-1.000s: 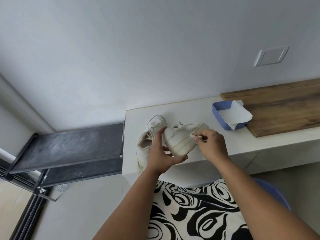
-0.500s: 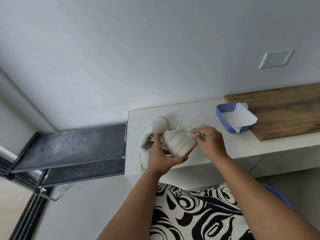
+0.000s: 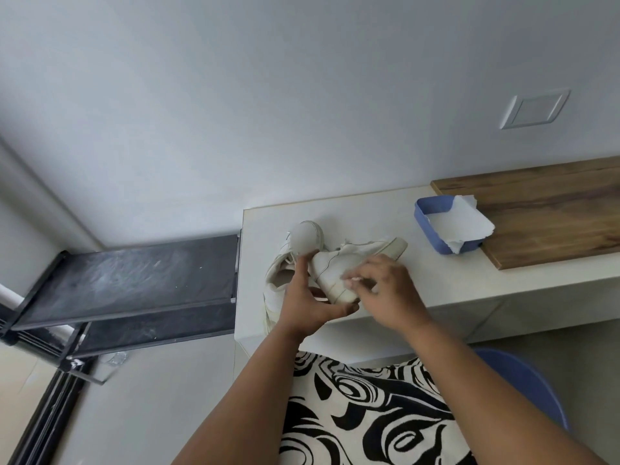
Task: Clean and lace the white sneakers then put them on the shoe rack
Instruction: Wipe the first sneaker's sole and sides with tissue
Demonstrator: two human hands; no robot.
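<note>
Gripping sneaker (image 3: 339, 266), left hand (image 3: 310, 305); right hand (image 3: 385, 290) blurred, perhaps wiping.

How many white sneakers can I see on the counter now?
2. One sneaker is held by the left hand and wiped by the right hand. The other sneaker lies behind it on the counter.
</note>
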